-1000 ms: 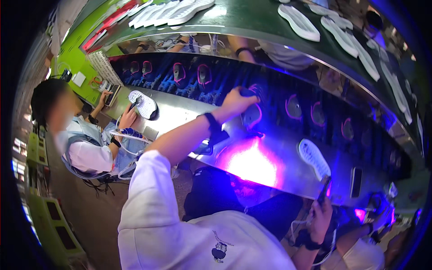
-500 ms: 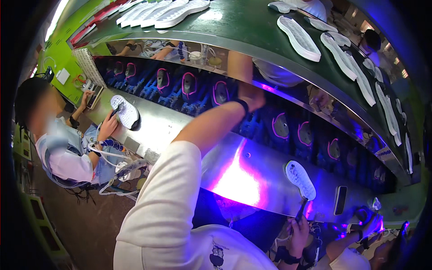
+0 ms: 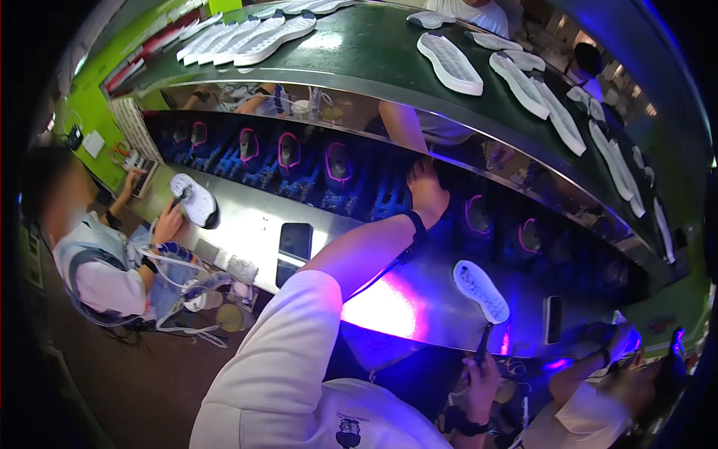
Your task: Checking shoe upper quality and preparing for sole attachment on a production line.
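My left hand [image 3: 428, 193] reaches across the metal ledge into a dark recess, with its back toward me. Its fingers look bent, and whatever is inside them is hidden in shadow. Dark rounded shoe forms with pink outlines, such as this shoe form [image 3: 339, 162], stand in a row on both sides of it. Close to my body, my right hand [image 3: 483, 380] is closed around the dark handle of a tool [image 3: 485, 341]. At the tool's far end, a white shoe sole [image 3: 480, 290] is held over the ledge, its textured inner face showing.
White soles [image 3: 275, 39] lie on the green belt [image 3: 359, 52] above the recess. A phone [image 3: 295, 243] rests left of my forearm, another phone [image 3: 552, 319] right of the sole. A person at left holds a sole [image 3: 193, 199]; another person's arm [image 3: 591, 374] is at right.
My view has shifted, moving the scene leftward in the picture. My left hand is lower against the recess, and a phone shows beside that forearm. The right hand keeps the tool and sole.
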`<state>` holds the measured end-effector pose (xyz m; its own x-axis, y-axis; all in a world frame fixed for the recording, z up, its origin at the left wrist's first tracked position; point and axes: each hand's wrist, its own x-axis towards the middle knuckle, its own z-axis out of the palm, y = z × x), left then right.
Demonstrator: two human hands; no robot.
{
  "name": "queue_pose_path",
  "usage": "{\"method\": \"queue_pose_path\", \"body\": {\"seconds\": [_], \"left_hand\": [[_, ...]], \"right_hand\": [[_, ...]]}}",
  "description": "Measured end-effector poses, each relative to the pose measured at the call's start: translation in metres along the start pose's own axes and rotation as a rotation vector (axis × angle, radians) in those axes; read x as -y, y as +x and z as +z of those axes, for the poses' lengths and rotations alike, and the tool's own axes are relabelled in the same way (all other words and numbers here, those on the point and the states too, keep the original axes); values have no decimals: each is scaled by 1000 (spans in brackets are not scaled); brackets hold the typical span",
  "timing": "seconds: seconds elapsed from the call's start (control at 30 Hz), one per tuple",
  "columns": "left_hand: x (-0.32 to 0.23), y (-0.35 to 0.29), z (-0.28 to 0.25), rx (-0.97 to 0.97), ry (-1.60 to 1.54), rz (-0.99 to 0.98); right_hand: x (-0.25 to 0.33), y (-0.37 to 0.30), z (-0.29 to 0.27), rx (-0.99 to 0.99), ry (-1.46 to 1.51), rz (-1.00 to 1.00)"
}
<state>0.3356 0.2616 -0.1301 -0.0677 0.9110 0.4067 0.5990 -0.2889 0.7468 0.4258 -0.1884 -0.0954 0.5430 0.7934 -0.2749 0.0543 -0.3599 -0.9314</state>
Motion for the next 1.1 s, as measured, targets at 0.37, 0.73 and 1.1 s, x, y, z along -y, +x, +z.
{"method": "queue_pose_path", "body": {"seconds": [0.37,0.73,1.1], "left_hand": [[72,43,-17,-115,483,299],[-80,-8,71,647,505,557],[-7,-5,-54,820,-792,-752]], "right_hand": [[11,38,3,-14,121,31],[8,30,-16,-68,220,21],[-5,1,-30,-126,102,38]]}}
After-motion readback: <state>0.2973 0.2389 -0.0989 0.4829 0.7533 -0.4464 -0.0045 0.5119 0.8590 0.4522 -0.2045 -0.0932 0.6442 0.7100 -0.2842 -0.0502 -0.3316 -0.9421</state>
